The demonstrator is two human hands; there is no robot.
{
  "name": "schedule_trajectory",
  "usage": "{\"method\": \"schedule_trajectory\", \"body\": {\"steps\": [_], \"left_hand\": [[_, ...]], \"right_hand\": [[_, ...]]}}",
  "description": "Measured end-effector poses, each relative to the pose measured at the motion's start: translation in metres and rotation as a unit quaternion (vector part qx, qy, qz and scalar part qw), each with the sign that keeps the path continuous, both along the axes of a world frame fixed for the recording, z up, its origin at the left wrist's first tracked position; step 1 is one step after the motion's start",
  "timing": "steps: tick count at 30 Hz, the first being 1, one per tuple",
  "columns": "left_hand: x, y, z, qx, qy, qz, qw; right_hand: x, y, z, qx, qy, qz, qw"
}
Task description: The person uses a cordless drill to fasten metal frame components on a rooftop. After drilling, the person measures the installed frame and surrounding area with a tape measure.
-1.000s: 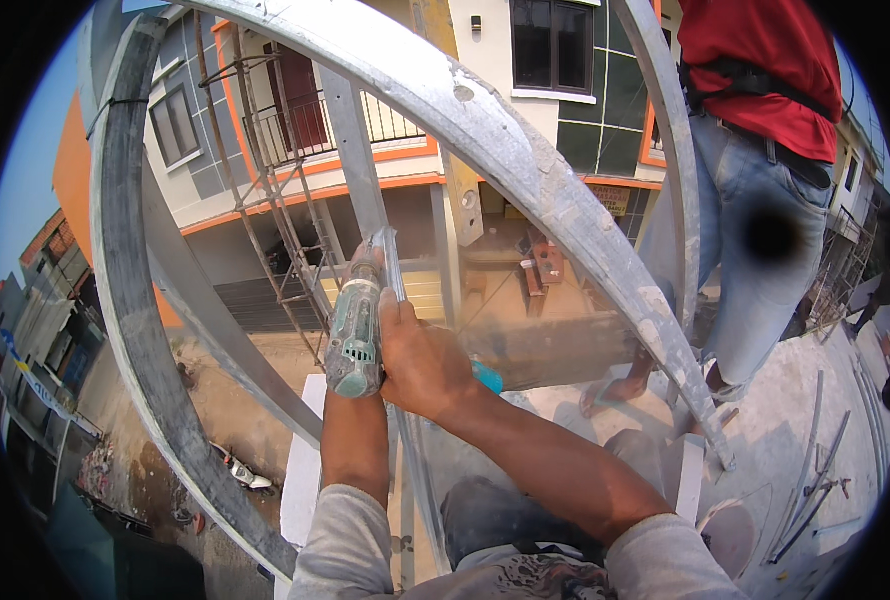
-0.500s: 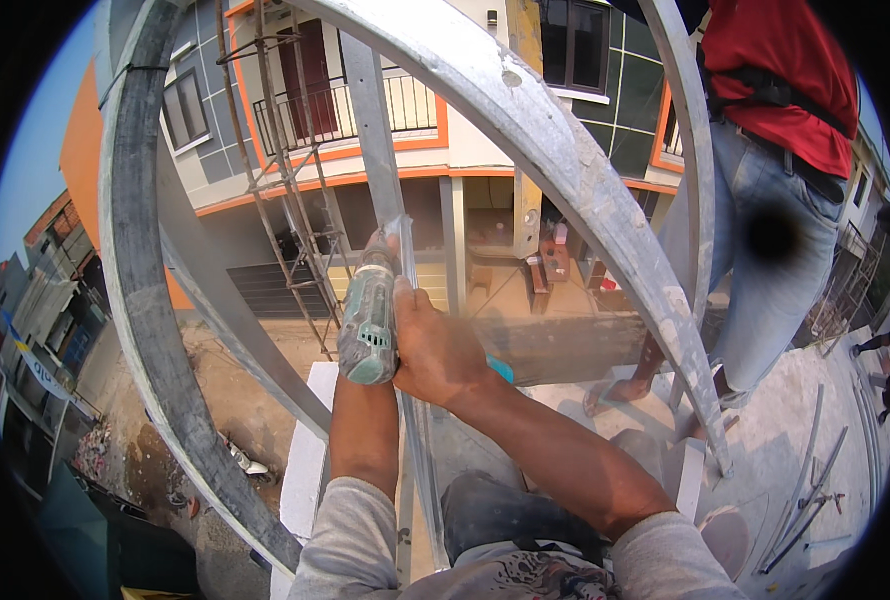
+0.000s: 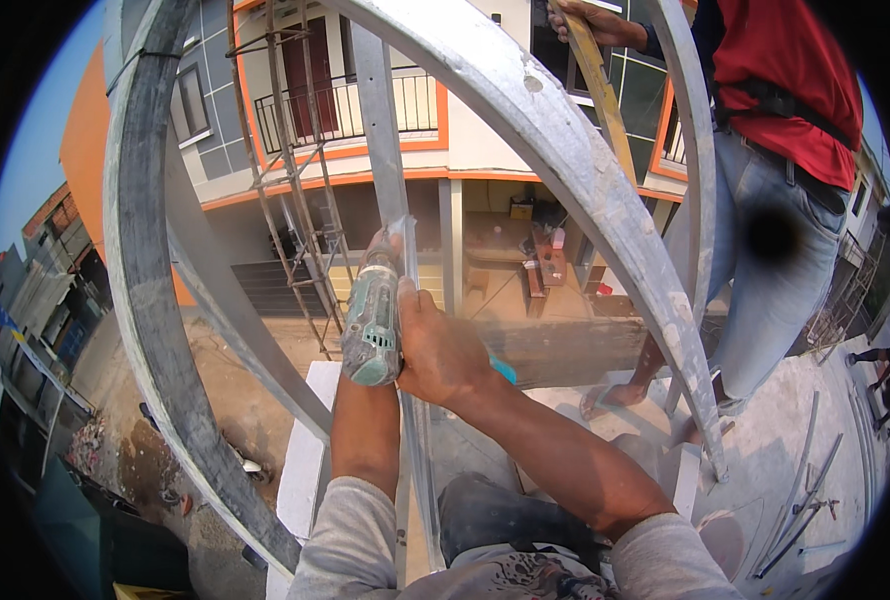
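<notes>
One drill (image 3: pixel 373 338) points toward upper centre, its nose beside the metal post (image 3: pixel 378 125); our right hand (image 3: pixel 443 345) grips it; our mostly hidden left hand (image 3: pixel 379 241) we cannot tell.

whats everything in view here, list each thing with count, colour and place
power drill: 1, green and grey, centre
thin metal strip: 1, silver, lower centre
upright metal bar: 1, grey, upper centre
curved metal bars: at least 4, grey, left to right
scaffold poles: several, brown, left of centre
buildings: several, white, grey and orange, background
co-worker in red: 1, red and blue, upper right
yellow bar: 1, yellow, in the co-worker's hand
loose rods: several, dark and silver, lower right
sleeves: 2, grey, bottom
left hand: 1, bare, mostly hidden behind the drill
right hand: 1, bare, on the drill
</notes>
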State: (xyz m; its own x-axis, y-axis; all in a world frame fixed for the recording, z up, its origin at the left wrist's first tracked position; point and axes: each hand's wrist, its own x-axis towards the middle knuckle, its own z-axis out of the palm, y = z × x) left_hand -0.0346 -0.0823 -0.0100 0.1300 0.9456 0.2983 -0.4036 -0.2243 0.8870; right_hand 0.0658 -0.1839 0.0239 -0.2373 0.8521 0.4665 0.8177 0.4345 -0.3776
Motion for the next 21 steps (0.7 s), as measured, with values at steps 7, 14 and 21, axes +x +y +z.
{"method": "schedule_trajectory", "body": {"steps": [7,14,21], "left_hand": [[-0.004,0.004,-0.003,-0.003,0.003,-0.004,1.000],[-0.009,0.010,-0.006,-0.005,0.008,-0.008,1.000],[-0.010,0.011,-0.014,-0.010,0.017,-0.007,1.000]], "right_hand": [[-0.004,0.002,-0.001,0.028,-0.014,-0.003,1.000],[-0.006,0.002,0.003,0.011,0.000,-0.007,1.000],[-0.018,0.003,0.010,0.010,0.006,-0.028,1.000]]}}
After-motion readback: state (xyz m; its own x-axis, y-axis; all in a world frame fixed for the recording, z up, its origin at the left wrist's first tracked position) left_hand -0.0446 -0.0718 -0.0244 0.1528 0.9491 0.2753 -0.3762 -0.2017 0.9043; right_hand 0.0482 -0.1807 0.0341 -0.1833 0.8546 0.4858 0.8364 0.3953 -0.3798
